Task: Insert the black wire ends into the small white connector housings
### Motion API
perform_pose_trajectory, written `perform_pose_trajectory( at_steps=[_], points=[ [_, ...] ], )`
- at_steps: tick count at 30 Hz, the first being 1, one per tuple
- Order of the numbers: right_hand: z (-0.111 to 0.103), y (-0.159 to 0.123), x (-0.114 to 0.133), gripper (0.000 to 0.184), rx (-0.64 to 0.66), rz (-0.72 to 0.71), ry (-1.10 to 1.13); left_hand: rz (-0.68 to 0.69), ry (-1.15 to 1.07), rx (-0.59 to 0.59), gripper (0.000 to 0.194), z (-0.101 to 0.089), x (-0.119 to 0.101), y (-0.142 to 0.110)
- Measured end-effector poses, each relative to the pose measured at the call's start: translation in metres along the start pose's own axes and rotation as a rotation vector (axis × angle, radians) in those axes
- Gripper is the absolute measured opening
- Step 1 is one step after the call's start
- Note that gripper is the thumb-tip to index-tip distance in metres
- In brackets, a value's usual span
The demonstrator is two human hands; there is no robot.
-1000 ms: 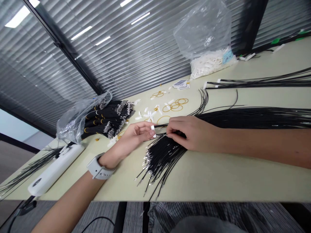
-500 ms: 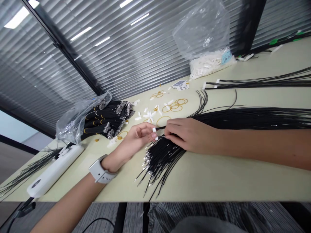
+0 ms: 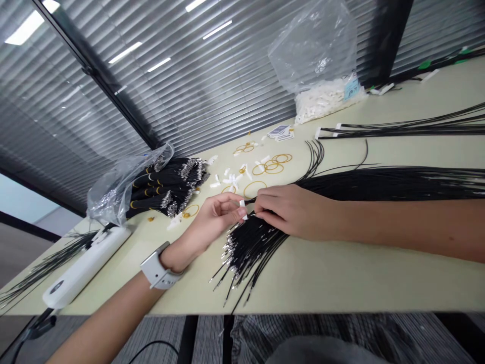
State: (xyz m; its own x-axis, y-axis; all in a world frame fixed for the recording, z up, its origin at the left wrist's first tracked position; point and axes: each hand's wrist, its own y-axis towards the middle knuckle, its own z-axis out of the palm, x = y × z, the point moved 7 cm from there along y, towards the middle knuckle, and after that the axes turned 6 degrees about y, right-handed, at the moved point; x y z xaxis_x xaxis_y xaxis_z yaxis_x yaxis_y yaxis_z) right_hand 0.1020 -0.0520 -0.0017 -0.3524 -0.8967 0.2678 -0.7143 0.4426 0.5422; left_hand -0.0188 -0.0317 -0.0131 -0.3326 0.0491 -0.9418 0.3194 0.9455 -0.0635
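Between the thumb and fingers of my left hand (image 3: 222, 211) is a small white plastic connector housing (image 3: 243, 209). My right hand (image 3: 286, 208) faces it from the right, its fingers pinched on a thin black wire whose tip points toward the housing. Whether the tip sits inside the housing I cannot tell. Beneath my right hand spreads a thick bundle of black wires (image 3: 252, 247), their silvery crimped ends fanned out toward the lower left. The bundle runs off to the right behind my right forearm.
Loose white housings (image 3: 232, 179) and yellow rubber bands (image 3: 275, 164) lie behind my hands. A clear bag of white housings (image 3: 322, 98) stands at the back. Bagged black wire bundles (image 3: 162, 187) and a white power strip (image 3: 85, 268) are on the left. Housed wires (image 3: 401, 129) lie at the right.
The white housing has turned slightly in my left fingers, showing more of its length. My right fingers have shifted a little left toward it.
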Motion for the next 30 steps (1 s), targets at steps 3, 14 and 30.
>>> perform_pose_trajectory(
  at_steps=[3,14,30],
  points=[
    [-0.01,-0.001,0.004,0.023,-0.123,-0.052,-0.069,-0.006,-0.065,0.009,0.023,0.0,-0.001,0.003],
    [-0.011,-0.006,0.011,0.019,-0.175,-0.171,-0.207,-0.009,-0.147,0.041,0.022,0.0,0.0,0.003],
    [-0.01,-0.005,0.016,0.025,-0.149,-0.218,-0.179,0.063,-0.053,0.062,0.023,0.0,-0.002,0.004]
  ],
)
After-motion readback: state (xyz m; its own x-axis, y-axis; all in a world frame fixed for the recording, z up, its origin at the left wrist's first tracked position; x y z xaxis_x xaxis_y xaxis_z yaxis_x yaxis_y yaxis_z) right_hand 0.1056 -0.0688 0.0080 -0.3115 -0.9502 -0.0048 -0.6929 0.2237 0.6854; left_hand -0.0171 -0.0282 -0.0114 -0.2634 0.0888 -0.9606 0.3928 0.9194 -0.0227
